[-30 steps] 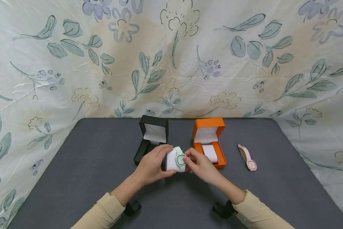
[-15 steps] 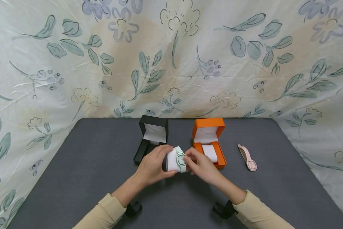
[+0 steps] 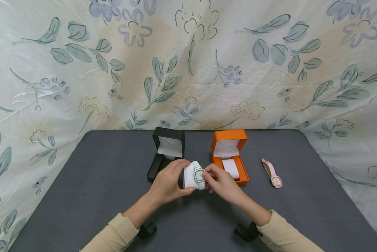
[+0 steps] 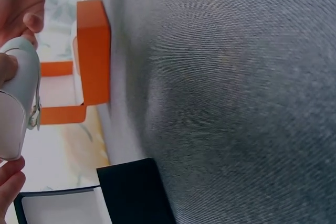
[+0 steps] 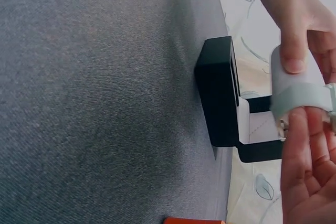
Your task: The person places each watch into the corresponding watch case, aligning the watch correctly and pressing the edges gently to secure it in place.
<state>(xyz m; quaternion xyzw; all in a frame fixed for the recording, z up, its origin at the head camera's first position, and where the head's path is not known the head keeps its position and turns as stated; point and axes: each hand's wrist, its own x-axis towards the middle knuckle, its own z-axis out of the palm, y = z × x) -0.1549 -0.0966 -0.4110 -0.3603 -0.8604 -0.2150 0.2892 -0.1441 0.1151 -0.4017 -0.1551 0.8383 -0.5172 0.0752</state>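
Observation:
My left hand (image 3: 169,177) grips a white watch cushion (image 3: 189,176) by its end, thumb below and fingers above. A mint-green wristwatch (image 3: 199,175) is wrapped around the cushion, its square dial facing up. At the right side of the dial, my right hand (image 3: 221,182) pinches the watch between thumb and fingers. In the right wrist view the pale green strap (image 5: 302,97) circles the cushion, with right fingertips against it. Both hands are raised in front of an open black watch box (image 3: 169,148), partly covered by the left hand.
An open orange watch box (image 3: 230,140) stands behind the right hand, with a white cushion (image 3: 230,168) inside. Farther right, a pink wristwatch (image 3: 272,174) lies on the grey table (image 3: 112,168). A floral cloth (image 3: 188,70) hangs behind the table.
The cushion and green watch have shifted very slightly to the right. Both hands keep nearly the same hold and position.

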